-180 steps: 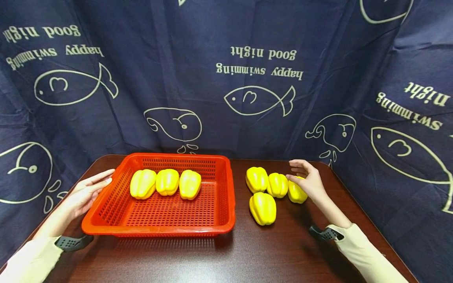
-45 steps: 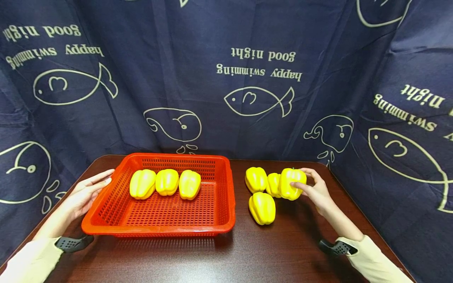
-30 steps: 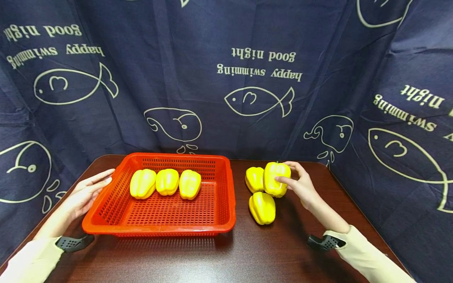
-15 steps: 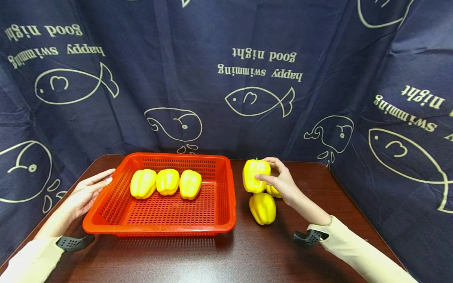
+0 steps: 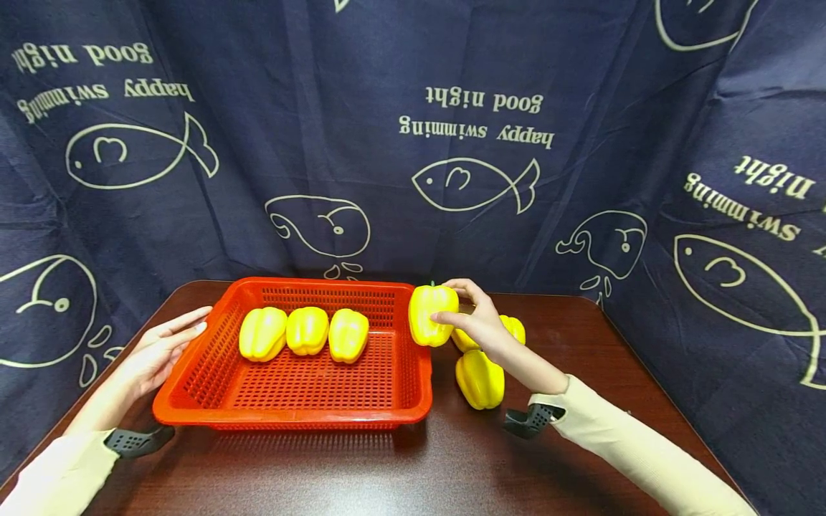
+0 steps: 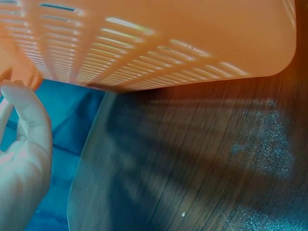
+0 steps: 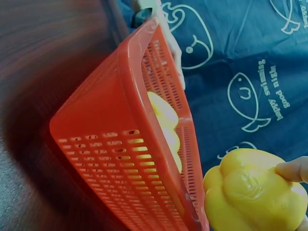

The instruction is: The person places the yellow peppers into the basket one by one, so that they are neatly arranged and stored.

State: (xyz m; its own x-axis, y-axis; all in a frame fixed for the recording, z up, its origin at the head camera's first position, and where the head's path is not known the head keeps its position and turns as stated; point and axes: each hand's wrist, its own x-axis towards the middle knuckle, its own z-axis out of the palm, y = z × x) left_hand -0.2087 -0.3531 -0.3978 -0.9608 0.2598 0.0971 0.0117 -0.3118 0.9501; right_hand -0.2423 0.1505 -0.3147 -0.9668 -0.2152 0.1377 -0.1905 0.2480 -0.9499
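My right hand (image 5: 480, 322) grips a yellow bell pepper (image 5: 426, 315) with thumb in front and fingers behind; its green stem points up. The pepper overlaps the right rim of the red plastic basket (image 5: 290, 417) in the head view. The right wrist view shows the held pepper (image 7: 250, 192) beside the basket's rim, its lobed bottom facing the camera. Several fingers of my left hand (image 5: 151, 355) lie nearly straight at the basket's left rim. In the left wrist view the left hand (image 6: 26, 159) is beside the slotted basket wall (image 6: 192, 29).
Three yellow bell peppers (image 5: 307, 331) lie in a row toward the back of the basket. Right of it, one bell pepper (image 5: 480, 380) lies on the dark wooden table (image 5: 581, 401); others (image 5: 513, 327) sit partly behind my right hand. A navy printed curtain (image 5: 361, 107) stands behind.
My right hand took hold of the rightmost pepper on the table, lifted it and carried it left over the other peppers to the basket's right rim. The left hand and basket stayed put.
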